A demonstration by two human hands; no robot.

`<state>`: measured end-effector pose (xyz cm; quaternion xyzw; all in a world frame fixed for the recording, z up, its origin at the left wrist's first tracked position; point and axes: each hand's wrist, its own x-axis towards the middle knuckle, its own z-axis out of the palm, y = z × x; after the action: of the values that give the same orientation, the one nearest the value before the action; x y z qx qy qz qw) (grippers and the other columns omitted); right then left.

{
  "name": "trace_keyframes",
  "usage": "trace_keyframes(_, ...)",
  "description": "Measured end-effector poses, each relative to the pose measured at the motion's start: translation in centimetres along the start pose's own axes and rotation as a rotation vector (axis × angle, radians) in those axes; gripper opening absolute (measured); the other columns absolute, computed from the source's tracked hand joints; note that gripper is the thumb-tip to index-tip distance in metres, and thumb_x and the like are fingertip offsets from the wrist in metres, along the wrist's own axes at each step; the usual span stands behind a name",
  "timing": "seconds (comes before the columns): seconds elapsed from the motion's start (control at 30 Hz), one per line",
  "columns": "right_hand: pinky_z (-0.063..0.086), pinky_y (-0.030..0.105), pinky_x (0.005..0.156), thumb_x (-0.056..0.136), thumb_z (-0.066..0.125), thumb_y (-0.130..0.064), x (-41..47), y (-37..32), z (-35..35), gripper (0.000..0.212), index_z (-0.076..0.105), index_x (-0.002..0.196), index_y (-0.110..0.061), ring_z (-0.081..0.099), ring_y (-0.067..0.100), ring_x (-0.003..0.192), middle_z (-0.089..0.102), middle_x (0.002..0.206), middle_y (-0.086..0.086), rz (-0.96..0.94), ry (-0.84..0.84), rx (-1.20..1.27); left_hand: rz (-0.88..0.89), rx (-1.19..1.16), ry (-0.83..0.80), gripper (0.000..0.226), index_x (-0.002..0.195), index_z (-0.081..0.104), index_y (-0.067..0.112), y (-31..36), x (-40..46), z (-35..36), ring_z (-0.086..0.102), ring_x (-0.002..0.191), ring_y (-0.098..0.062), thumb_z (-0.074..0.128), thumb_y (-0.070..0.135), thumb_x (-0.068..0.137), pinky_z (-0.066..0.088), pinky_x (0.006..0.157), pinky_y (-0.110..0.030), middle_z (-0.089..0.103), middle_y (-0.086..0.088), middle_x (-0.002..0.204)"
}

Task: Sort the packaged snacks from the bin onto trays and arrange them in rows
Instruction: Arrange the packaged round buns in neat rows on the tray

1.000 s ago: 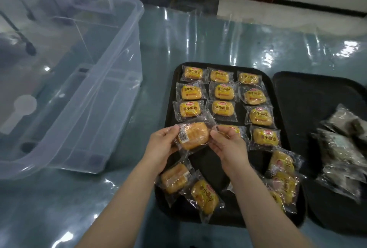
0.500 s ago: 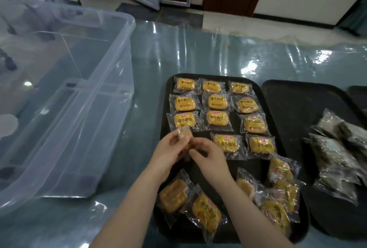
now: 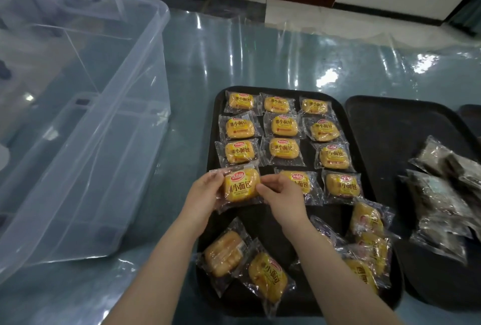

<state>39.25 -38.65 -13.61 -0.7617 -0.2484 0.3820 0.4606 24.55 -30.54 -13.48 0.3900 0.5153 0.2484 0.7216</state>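
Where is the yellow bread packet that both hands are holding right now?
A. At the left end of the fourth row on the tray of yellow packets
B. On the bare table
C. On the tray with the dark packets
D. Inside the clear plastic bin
A: the left hand and right hand hold the yellow bread packet at the left end of the fourth row, on the black tray.

I see two bare arms with no sleeves on them. The left hand (image 3: 205, 196) and right hand (image 3: 282, 198) wear no gloves, rings or watch. The fingernails are short.
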Motion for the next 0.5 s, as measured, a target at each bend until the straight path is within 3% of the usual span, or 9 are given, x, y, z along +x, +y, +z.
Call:
trace_keyframes(0.13, 0.047, 0.019, 0.066, 0.083, 0.073, -0.016, 0.2, 0.8, 0.3, 0.017, 0.061, 0.089, -0.026, 0.062, 0.006, 0.081, 0.065, 0.087, -0.006, 0.010, 0.134, -0.085, 0.110, 0.238, 0.094, 0.044, 0.135, 0.045, 0.025, -1.1, 0.3, -0.3, 0.058, 0.103, -0.007, 0.057, 0.020, 0.093, 0.050, 0.078, -0.020, 0.057, 0.005, 0.125)
trace_keyframes(0.2, 0.046, 0.016, 0.064, 0.083, 0.073, -0.017, 0.2, 1.1, 0.6, 0.018, 0.058, 0.084, -0.028, 0.061, 0.003, 0.078, 0.063, 0.084, -0.008, -0.021, 0.142, -0.175, 0.160, 0.322, 0.070, 0.051, 0.138, 0.041, 0.026, -1.5, 0.4, -0.2, 0.051, 0.109, -0.002, 0.058, 0.015, 0.091, 0.047, 0.068, -0.011, 0.051, 0.009, 0.131)
trace_keyframes(0.23, 0.048, 0.017, 0.065, 0.083, 0.072, -0.018, 0.2, 1.2, 0.8, 0.019, 0.058, 0.082, -0.030, 0.060, 0.002, 0.078, 0.063, 0.083, -0.009, -0.050, 0.148, -0.223, 0.189, 0.383, 0.051, 0.051, 0.138, 0.042, 0.027, -1.6, 0.5, -0.1, 0.047, 0.115, -0.002, 0.058, 0.014, 0.091, 0.047, 0.071, -0.009, 0.048, 0.009, 0.135)
trace_keyframes(0.3, 0.051, 0.022, 0.076, 0.084, 0.071, -0.018, 0.3, 1.3, 1.0, 0.017, 0.059, 0.082, -0.030, 0.059, 0.005, 0.087, 0.060, 0.088, -0.013, -0.122, 0.151, -0.318, 0.232, 0.508, 0.016, 0.051, 0.137, 0.043, 0.029, -1.7, 0.5, 0.0, 0.039, 0.128, -0.005, 0.057, 0.013, 0.091, 0.046, 0.095, -0.021, 0.043, 0.009, 0.143)
trace_keyframes(0.37, 0.049, 0.031, 0.090, 0.086, 0.069, -0.020, 0.0, 1.6, 1.0, 0.009, 0.066, 0.091, -0.027, 0.054, 0.010, 0.099, 0.055, 0.097, -0.012, -0.212, 0.134, -0.501, 0.242, 0.563, -0.008, 0.051, 0.137, 0.043, 0.030, -1.7, 0.4, -0.1, 0.034, 0.135, -0.010, 0.057, 0.011, 0.091, 0.038, 0.108, -0.039, 0.037, 0.007, 0.149)
trace_keyframes(0.43, 0.047, 0.032, 0.090, 0.086, 0.069, -0.024, -0.4, 1.9, 0.7, 0.013, 0.072, 0.098, -0.022, 0.046, 0.011, 0.099, 0.046, 0.098, -0.010, -0.344, 0.150, -0.734, 0.266, 0.599, 0.010, 0.051, 0.137, 0.044, 0.031, -1.6, 0.1, -0.4, 0.029, 0.138, -0.010, 0.056, 0.011, 0.092, 0.031, 0.112, -0.038, 0.030, 0.009, 0.152)
trace_keyframes(0.5, 0.047, 0.033, 0.088, 0.085, 0.070, -0.024, -1.0, 2.2, 0.2, 0.014, 0.074, 0.098, -0.020, 0.046, 0.014, 0.100, 0.046, 0.096, -0.009, -0.437, 0.145, -0.817, 0.303, 0.631, 0.033, 0.050, 0.137, 0.045, 0.030, -1.6, -0.5, -1.0, 0.029, 0.137, -0.007, 0.056, 0.011, 0.092, 0.026, 0.113, -0.032, 0.029, 0.011, 0.151)
